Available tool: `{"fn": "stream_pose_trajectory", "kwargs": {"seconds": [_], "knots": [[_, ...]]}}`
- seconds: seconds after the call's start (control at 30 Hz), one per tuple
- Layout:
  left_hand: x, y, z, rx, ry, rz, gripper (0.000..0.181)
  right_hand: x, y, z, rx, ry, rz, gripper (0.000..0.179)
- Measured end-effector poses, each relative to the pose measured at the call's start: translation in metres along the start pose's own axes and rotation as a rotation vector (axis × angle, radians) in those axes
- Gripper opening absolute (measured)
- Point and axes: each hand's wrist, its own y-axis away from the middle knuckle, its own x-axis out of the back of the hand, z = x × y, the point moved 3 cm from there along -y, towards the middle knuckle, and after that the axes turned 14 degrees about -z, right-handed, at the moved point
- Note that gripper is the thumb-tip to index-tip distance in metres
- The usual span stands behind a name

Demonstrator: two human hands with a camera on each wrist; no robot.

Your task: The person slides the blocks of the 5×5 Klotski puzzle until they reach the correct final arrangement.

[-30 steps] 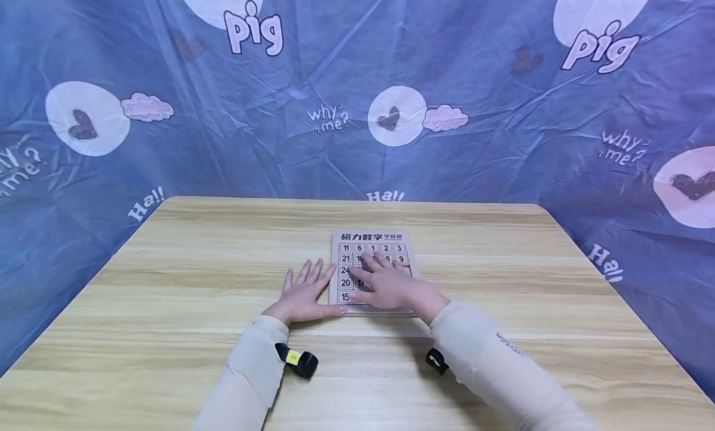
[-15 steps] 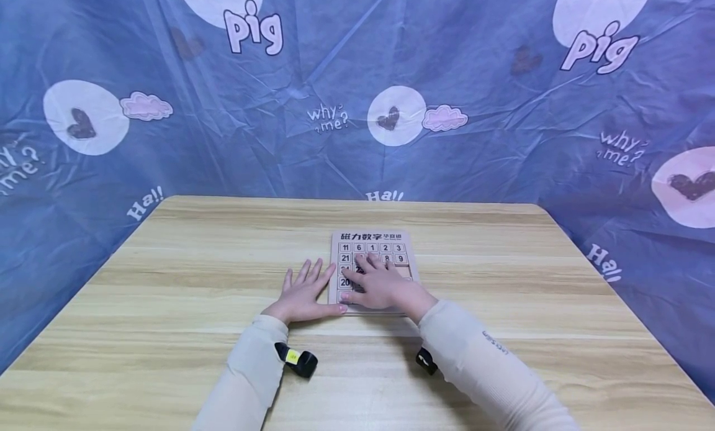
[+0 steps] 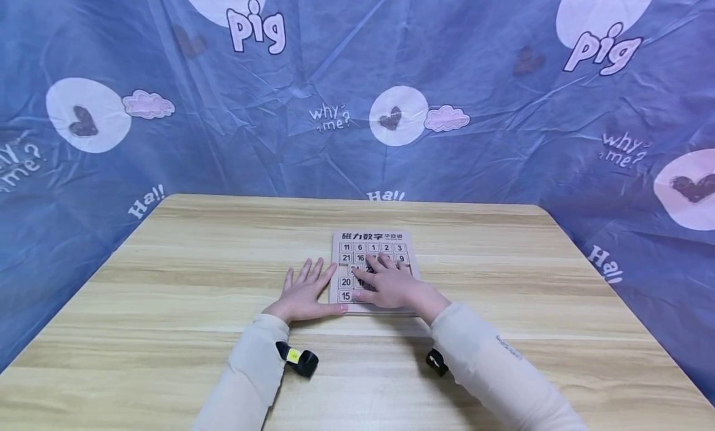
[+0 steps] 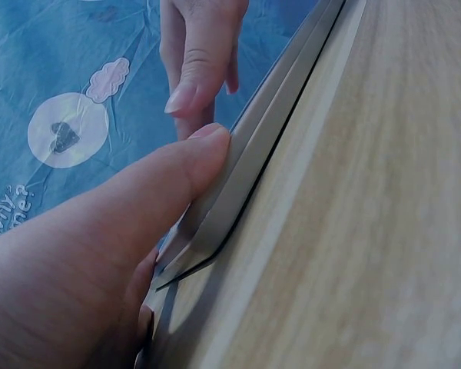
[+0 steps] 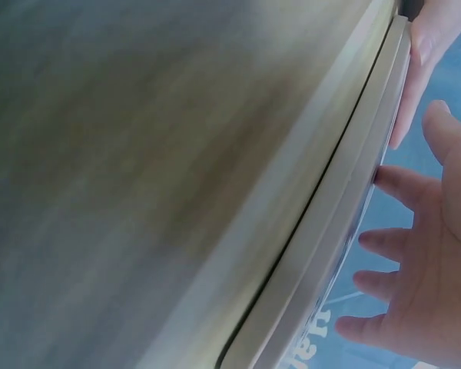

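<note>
A pale sliding number puzzle (image 3: 406, 237) lies flat on the table, with printed characters along its far rim. My left hand (image 3: 301, 299) is spread at its left side, the thumb resting on the near-left corner; the left wrist view shows that thumb (image 4: 173, 177) on the rim. Over the tiles, my right hand (image 3: 388, 287) has its fingers apart. In the right wrist view its index fingertip (image 5: 383, 177) meets the board's face, the other fingers raised. The 24 tile (image 3: 354, 270) stands off the left wall of its row, leaving a gap there. The right hand hides several tiles.
The wood-grain table (image 3: 195, 276) extends around the puzzle on all sides. A blue printed cloth (image 3: 268, 139) hangs behind its far edge. Black wrist cameras (image 3: 301, 362) are strapped under both sleeves.
The right hand shifted left, then back right across the tiles. Tile 24 slid right from the left wall, and its row's gap went from the right side to the left. Left hand unmoved.
</note>
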Motion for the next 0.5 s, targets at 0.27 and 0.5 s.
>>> {"fn": "stream_pose_trajectory", "kwargs": {"seconds": [0.27, 0.5], "knots": [[0.0001, -0.0003, 0.0016, 0.001, -0.006, 0.003, 0.093, -0.0029, 0.0048, 0.0106, -0.015, -0.013, 0.002, 0.058], [0.0000, -0.0003, 0.0009, -0.006, 0.001, 0.007, 0.094, -0.0037, 0.0052, 0.0099, -0.007, -0.015, 0.019, 0.058]]}}
